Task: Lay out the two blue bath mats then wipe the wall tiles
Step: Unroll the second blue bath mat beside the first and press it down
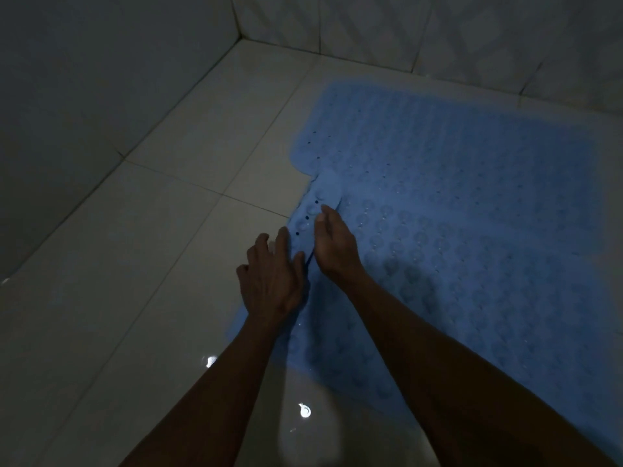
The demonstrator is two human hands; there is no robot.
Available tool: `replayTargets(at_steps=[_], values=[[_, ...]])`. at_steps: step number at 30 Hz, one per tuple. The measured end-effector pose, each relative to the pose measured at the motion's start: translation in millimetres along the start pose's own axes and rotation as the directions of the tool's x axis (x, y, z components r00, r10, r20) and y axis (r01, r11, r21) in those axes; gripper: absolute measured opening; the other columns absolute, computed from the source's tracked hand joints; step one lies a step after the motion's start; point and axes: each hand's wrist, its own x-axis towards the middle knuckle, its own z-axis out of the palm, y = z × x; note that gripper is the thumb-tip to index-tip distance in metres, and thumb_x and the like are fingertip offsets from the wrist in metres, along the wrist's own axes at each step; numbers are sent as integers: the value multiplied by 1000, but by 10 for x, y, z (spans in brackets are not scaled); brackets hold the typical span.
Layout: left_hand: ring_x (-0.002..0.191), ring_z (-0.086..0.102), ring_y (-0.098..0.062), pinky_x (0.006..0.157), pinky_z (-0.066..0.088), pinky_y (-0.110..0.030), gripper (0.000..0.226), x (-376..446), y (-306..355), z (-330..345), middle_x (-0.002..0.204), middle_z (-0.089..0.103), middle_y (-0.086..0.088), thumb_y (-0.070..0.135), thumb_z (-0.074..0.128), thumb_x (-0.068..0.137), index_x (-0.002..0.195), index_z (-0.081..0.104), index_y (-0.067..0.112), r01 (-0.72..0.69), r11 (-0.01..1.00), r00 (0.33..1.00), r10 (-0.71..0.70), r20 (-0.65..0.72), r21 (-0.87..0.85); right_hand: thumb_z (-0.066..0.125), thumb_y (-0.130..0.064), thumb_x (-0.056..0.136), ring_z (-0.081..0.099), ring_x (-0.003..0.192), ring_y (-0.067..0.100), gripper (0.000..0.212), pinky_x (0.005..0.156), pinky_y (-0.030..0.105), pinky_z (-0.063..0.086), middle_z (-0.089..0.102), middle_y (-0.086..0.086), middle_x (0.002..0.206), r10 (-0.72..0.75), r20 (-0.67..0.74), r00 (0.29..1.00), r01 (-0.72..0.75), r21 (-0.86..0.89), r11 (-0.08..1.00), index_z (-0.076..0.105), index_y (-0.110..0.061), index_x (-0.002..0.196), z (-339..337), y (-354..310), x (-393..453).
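Observation:
A blue bath mat (pixel 455 156) lies flat on the white floor tiles toward the far right corner. A second blue mat (pixel 472 264) lies nearer, overlapping the first, with suction cups showing on its surface. Its left edge is folded over into a narrow flap (pixel 323 193). My right hand (pixel 333 244) pinches this folded edge between thumb and fingers. My left hand (pixel 273 278) rests with spread fingers partly on the mat's left edge and partly on the floor beside it.
Grey wall tiles (pixel 84 96) rise on the left and wall tiles (pixel 438 28) at the back, meeting in a corner. Glossy white floor tiles (pixel 135 264) stretch left of the mats, with bright light reflections near my arms.

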Motion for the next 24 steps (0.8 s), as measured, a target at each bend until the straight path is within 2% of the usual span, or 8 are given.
replayTargets(at_steps=[5, 9, 12, 13, 16, 18, 21, 24], values=[[149, 19, -30, 117, 19, -58, 60, 256, 113, 22, 165, 16, -10, 45, 25, 107, 160, 11, 23, -19, 996, 1000, 17, 20, 89, 37, -27, 109, 46, 136, 31, 45, 112, 37, 33, 50, 18, 146, 11, -74, 997, -17, -78, 997, 43, -9, 149, -112, 39, 189], [152, 9, -31, 119, 14, -58, 83, 505, 172, -50, 168, 3, -8, 35, 50, 99, 160, -5, 23, -59, 991, 998, 55, 36, 118, 41, -26, 107, 43, 136, 34, 45, 113, 38, 32, 46, 20, 147, 29, -78, 997, -46, -216, 975, 41, -11, 150, -294, 153, 339], [151, 15, -31, 118, 17, -60, 66, 735, 165, -41, 167, 12, -8, 47, 32, 105, 161, 5, 23, -100, 987, 995, 102, -12, 127, 46, -24, 105, 44, 133, 35, 45, 110, 41, 34, 47, 18, 144, -31, -116, 993, -10, -340, 940, 45, -11, 148, -377, 278, 453], [152, 14, -32, 118, 14, -63, 63, 806, 153, -9, 167, 13, -9, 48, 25, 106, 161, 7, 22, -106, 979, 993, 113, -31, 174, 47, -24, 104, 43, 133, 34, 45, 110, 43, 34, 47, 16, 145, -41, -121, 992, -7, -375, 927, 45, -12, 147, -399, 313, 482], [153, 4, -38, 116, -1, -71, 64, 972, 132, 104, 167, 7, -13, 47, 27, 105, 160, 11, 19, -199, 887, 978, 209, 22, 416, 48, -31, 103, 38, 139, 32, 49, 110, 49, 35, 40, 13, 152, -83, -129, 988, 10, -489, 872, 43, -15, 149, -454, 394, 539], [154, -2, -37, 113, -10, -73, 66, 1057, 146, 208, 168, 3, -12, 54, 21, 103, 160, 11, 22, -274, 845, 961, 256, 102, 460, 44, -39, 103, 26, 147, 32, 55, 114, 56, 28, 29, 11, 161, -102, -69, 992, 40, -601, 798, 35, -21, 154, -481, 447, 554], [154, -8, -34, 112, -11, -72, 70, 1170, 146, 394, 169, -2, -7, 65, 11, 100, 160, 5, 31, -274, 896, 958, 222, 180, 349, 31, -56, 102, -3, 155, 30, 63, 118, 64, 4, 0, 1, 169, -14, 64, 998, 56, -732, 679, 10, -38, 159, -501, 573, 581], [154, -13, -29, 112, -10, -73, 69, 1203, 55, 556, 169, -7, 0, 70, 7, 97, 159, -4, 40, -248, 937, 963, 212, 165, 247, 23, -71, 97, -18, 153, 30, 70, 116, 68, -7, -14, -6, 168, -2, 98, 995, 79, -782, 618, -3, -46, 157, -481, 717, 568]])
